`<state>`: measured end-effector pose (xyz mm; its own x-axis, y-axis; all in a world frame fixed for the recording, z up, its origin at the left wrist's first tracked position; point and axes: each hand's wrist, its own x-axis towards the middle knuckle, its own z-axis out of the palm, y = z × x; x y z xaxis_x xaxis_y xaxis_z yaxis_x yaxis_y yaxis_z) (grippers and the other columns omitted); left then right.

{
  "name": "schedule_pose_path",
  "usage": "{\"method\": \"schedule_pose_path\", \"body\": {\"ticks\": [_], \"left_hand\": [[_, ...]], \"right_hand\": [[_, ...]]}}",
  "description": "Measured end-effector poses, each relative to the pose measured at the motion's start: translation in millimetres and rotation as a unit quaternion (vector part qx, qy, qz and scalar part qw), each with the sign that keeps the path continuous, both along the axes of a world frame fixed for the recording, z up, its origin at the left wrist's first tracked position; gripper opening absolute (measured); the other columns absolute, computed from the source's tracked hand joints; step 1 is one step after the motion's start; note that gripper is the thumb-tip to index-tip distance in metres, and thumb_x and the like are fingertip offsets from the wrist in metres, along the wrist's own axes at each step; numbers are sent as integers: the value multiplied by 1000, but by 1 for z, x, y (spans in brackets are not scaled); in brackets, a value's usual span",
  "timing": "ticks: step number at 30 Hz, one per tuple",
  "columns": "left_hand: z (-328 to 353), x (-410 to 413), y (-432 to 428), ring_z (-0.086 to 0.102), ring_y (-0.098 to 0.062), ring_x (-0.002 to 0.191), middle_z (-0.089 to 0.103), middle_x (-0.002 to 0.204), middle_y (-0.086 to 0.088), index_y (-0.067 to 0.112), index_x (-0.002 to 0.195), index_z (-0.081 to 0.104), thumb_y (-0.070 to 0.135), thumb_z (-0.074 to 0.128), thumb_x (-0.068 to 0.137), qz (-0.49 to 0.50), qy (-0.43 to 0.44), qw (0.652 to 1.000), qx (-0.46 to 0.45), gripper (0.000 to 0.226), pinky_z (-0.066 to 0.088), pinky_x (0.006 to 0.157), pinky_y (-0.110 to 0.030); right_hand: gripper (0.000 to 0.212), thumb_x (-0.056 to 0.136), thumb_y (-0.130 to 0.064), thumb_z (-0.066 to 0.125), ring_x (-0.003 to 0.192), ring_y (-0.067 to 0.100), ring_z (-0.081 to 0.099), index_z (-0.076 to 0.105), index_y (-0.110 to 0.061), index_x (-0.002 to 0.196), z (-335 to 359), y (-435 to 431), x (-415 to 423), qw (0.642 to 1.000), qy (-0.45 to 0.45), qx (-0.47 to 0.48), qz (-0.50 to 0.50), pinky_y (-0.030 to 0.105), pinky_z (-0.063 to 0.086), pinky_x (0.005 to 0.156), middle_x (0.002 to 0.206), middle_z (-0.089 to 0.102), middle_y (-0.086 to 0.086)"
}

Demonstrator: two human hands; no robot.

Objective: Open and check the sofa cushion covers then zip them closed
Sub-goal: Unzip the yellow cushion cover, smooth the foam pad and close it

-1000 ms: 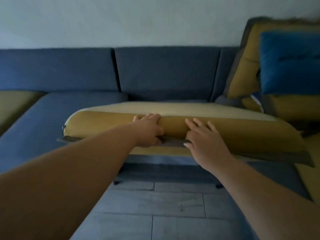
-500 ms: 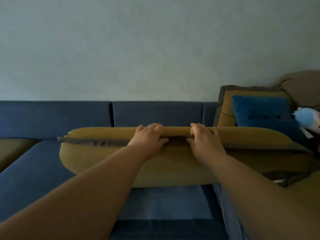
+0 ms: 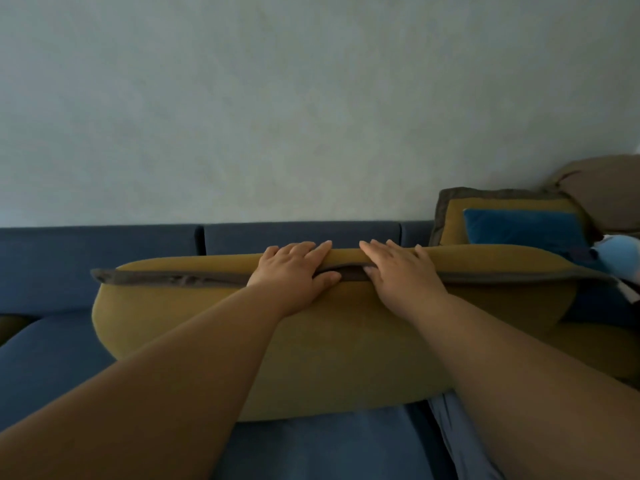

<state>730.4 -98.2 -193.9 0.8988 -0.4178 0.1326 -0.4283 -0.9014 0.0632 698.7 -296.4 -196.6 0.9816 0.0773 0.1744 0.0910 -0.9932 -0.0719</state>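
A long mustard sofa cushion (image 3: 346, 341) stands on its edge on the blue sofa seat (image 3: 62, 362), its broad face toward me. A grey seam strip (image 3: 187, 279) with the zip line runs along its upper edge. My left hand (image 3: 294, 271) grips that edge near the middle, fingers over the top and thumb under the strip. My right hand (image 3: 401, 275) holds the edge just to the right in the same way, thumb tucked at the strip. Between the two hands a short dark gap (image 3: 349, 271) shows in the seam.
The blue backrest (image 3: 86, 258) runs behind the cushion under a pale wall. At the right end lean a mustard cushion with a grey border (image 3: 453, 220), a blue pillow (image 3: 526, 226), a brown cushion (image 3: 602, 192) and a light blue soft toy (image 3: 620, 254).
The cushion has been tipped up from lying low on the seat to standing on its edge. My view has lifted toward the wall. Both hands stayed at the seam and spread slightly.
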Motion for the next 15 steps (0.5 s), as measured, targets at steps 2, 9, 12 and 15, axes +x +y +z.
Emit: {"method": "schedule_pose_path", "body": {"ticks": [2,9,12,15], "left_hand": [[3,16,4,20,-16,144,24,157,8,37,151,9,69,21,92,3,1,1000,-1,68,15,117,-42],[27,91,3,23,-16,143,26,156,8,39,151,14,70,24,91,37,54,998,-12,68,17,116,-41],[29,116,2,24,-16,142,28,155,10,41,150,16,70,23,91,43,63,997,-22,66,19,115,-41],[30,134,3,25,-15,142,29,154,10,43,150,17,69,24,92,52,59,997,-24,64,19,115,-40]], "right_hand": [[50,105,-43,21,148,17,18,17,-33,154,1,2,17,1000,-9,-4,5,49,11,120,160,24,-7],[50,105,-44,19,137,20,39,25,-31,152,26,-2,96,999,-8,-31,37,44,26,111,152,41,-5],[50,104,-45,19,131,24,45,27,-30,151,31,-4,119,998,-7,-51,44,42,31,106,148,46,-2],[50,104,-45,19,128,25,47,29,-29,151,31,-4,140,997,-10,-47,56,42,31,105,146,49,-2]]}}
